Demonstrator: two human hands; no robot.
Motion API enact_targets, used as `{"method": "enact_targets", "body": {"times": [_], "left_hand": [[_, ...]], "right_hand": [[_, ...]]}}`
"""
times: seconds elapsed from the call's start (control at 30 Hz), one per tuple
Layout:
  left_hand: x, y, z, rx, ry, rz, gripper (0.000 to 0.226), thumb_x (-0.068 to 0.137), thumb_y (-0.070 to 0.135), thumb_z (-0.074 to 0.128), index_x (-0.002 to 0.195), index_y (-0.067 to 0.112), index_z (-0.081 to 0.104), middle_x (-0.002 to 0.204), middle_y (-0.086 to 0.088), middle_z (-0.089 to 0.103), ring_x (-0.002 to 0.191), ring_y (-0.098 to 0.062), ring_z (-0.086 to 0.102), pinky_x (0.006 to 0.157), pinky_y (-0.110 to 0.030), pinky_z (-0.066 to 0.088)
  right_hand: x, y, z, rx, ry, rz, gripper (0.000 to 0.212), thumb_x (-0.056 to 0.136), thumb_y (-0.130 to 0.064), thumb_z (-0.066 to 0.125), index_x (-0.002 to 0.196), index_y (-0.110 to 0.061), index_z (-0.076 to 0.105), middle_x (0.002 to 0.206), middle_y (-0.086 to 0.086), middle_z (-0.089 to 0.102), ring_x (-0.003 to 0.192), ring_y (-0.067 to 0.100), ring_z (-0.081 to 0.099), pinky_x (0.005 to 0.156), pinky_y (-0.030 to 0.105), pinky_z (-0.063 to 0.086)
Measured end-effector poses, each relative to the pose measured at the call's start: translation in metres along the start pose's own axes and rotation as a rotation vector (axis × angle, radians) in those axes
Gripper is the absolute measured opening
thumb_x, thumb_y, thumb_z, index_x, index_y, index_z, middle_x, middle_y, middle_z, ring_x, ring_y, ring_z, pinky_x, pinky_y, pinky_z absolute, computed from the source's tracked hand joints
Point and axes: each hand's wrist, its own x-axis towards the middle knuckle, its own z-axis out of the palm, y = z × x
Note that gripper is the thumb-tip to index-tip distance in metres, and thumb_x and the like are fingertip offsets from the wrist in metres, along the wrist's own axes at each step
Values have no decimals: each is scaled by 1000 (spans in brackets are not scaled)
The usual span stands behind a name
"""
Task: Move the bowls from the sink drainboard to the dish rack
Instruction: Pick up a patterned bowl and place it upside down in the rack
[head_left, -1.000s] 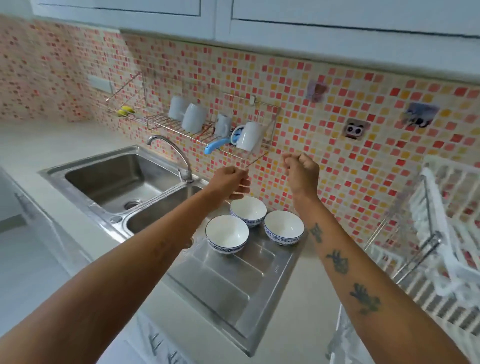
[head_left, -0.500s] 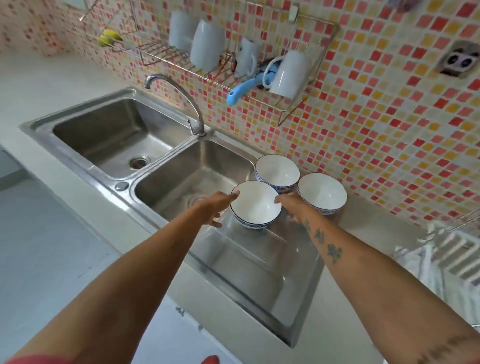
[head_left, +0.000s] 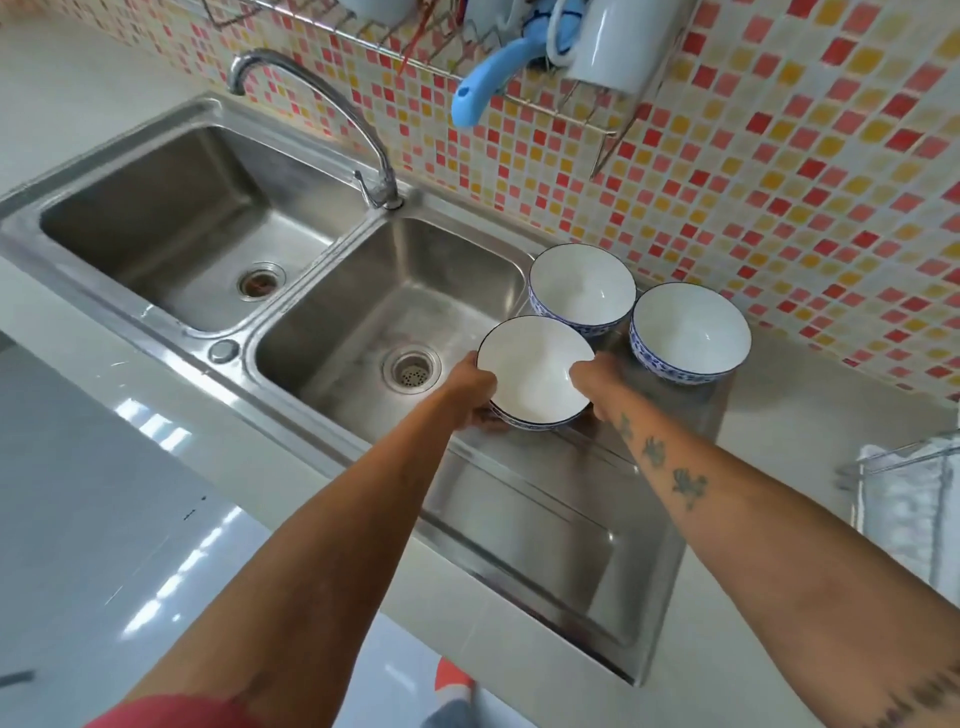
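Observation:
Three white bowls with blue patterned outsides stand at the far end of the steel drainboard (head_left: 540, 525). The nearest bowl (head_left: 535, 364) is gripped on both sides: my left hand (head_left: 470, 387) wraps its left rim and underside, my right hand (head_left: 597, 379) presses its right side. Behind it sit a second bowl (head_left: 582, 286) near the wall and a third bowl (head_left: 691, 327) to the right, both untouched. Only a corner of the white dish rack (head_left: 904, 483) shows at the right edge.
A double steel sink (head_left: 332, 270) with a curved faucet (head_left: 311, 93) lies left of the drainboard. A wire wall shelf (head_left: 597, 119) with a white mug (head_left: 618, 41) and a blue-handled tool (head_left: 488, 78) hangs above the bowls. Pale countertop (head_left: 779, 467) separates drainboard and rack.
Both hands dropped from in front of the wall shelf to the nearest bowl and closed around it. My view tilted down and moved closer to the sink.

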Motion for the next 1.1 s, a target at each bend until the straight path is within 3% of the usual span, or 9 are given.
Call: {"method": "enact_targets", "body": {"times": [0.13, 0.2, 0.27, 0.43, 0.57, 0.7, 0.83, 1.0, 1.1], "left_hand": [[1, -1, 2, -5, 16, 27, 62, 88, -11, 24, 138, 22, 41, 105, -9, 55, 67, -27, 60, 60, -47, 58], [-1, -1, 3, -5, 31, 32, 64, 88, -12, 24, 140, 22, 40, 99, -7, 55, 66, -27, 60, 53, -43, 58], [-5, -3, 3, -9, 36, 29, 66, 88, -13, 23, 141, 23, 41, 94, -6, 56, 66, -28, 60, 61, -49, 57], [-35, -11, 12, -43, 3, 52, 69, 87, -15, 23, 141, 24, 40, 112, -10, 56, 70, -28, 60, 69, -51, 57], [-74, 10, 25, -119, -80, 188, 63, 89, -13, 29, 135, 29, 40, 137, -11, 46, 86, -28, 58, 68, -47, 57], [-132, 56, 44, -258, -393, 336, 57, 88, -4, 44, 140, 21, 41, 145, -17, 45, 121, -42, 51, 72, -57, 58], [-219, 103, 91, -356, -750, 465, 56, 92, 26, 49, 146, 17, 41, 147, -18, 49, 126, -46, 52, 86, -69, 49], [-317, 117, 170, -176, -1177, 674, 90, 62, 58, 73, 140, 21, 49, 144, -12, 55, 126, -44, 55, 87, -66, 50], [-352, 124, 218, 47, -1308, 710, 122, 41, 65, 81, 147, 21, 40, 146, -13, 52, 126, -44, 55, 88, -61, 52]], "right_hand": [[-3, -1, 0, -15, 19, -32, 41, 88, 1, 43, 128, 1, 52, 128, 16, 59, 112, 33, 58, 86, 34, 50], [-5, 0, -1, -5, 6, -47, 42, 87, 1, 44, 127, 0, 53, 128, 16, 60, 103, 30, 57, 80, 32, 48], [-11, 2, -4, 4, 4, -63, 42, 86, 0, 45, 127, 0, 54, 127, 16, 60, 102, 29, 57, 78, 28, 43], [-39, 9, -19, 69, 39, -76, 40, 83, 1, 45, 122, 1, 55, 122, 13, 62, 100, 27, 58, 78, 28, 43], [-74, -15, -59, 143, 148, -219, 38, 82, 5, 43, 115, -2, 60, 102, 11, 60, 96, 27, 58, 79, 32, 47], [-145, -66, -134, 192, 296, -517, 45, 84, 4, 41, 121, -8, 64, 100, 5, 63, 90, 24, 59, 68, 25, 48], [-236, -91, -226, 190, 570, -947, 45, 77, 5, 41, 112, -4, 67, 108, 13, 64, 99, 25, 61, 84, 25, 52], [-355, -66, -339, -13, 892, -1294, 49, 72, 8, 41, 110, -7, 70, 93, -1, 56, 88, 3, 55, 78, 10, 40], [-395, -33, -398, -87, 1024, -1325, 51, 75, 7, 42, 117, -9, 67, 97, 12, 60, 84, -11, 51, 77, 6, 38]]}}
